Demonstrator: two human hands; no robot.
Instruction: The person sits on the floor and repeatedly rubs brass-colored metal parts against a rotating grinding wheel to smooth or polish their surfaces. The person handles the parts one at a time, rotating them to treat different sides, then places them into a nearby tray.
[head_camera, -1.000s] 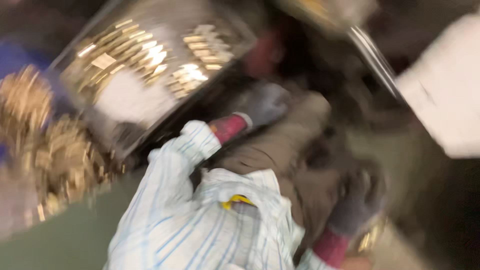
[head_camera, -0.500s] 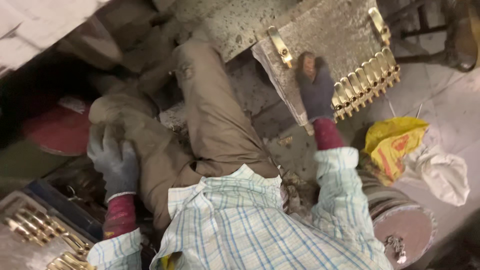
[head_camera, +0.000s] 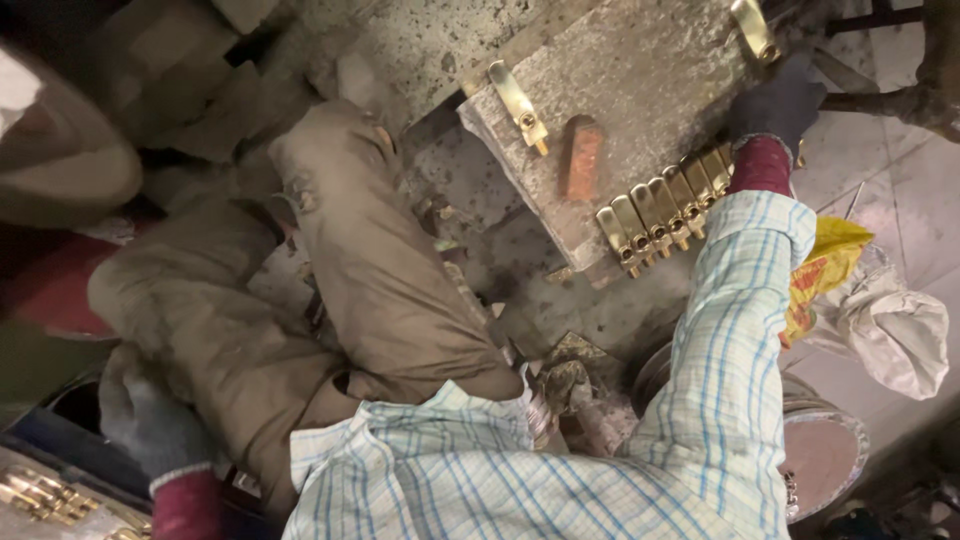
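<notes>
My right hand (head_camera: 778, 105), in a dark glove with a red cuff, lies on the right end of a grey speckled metal plate (head_camera: 640, 90), just past a row of several brass fittings (head_camera: 665, 215) along the plate's near edge. Its fingers curl downward and what they hold is hidden. A small reddish block (head_camera: 581, 157) rests on the plate, apart from the hand. My left hand (head_camera: 150, 420), in a grey glove, rests low beside my bent knee (head_camera: 190, 300) and shows nothing in it. A tray of brass parts (head_camera: 45, 495) sits just below it.
Two brass brackets (head_camera: 520, 105) are fixed on the plate. A yellow wrapper (head_camera: 825, 270) and a pale cloth bag (head_camera: 895, 325) lie on the tiled floor at right. A round metal disc (head_camera: 825, 450) is under my right elbow. A red object (head_camera: 55, 290) lies at left.
The view has steadied and come closer. My right hand slid right from the reddish block to the plate's end, uncovering the block. My left hand dropped from the knee toward the tray.
</notes>
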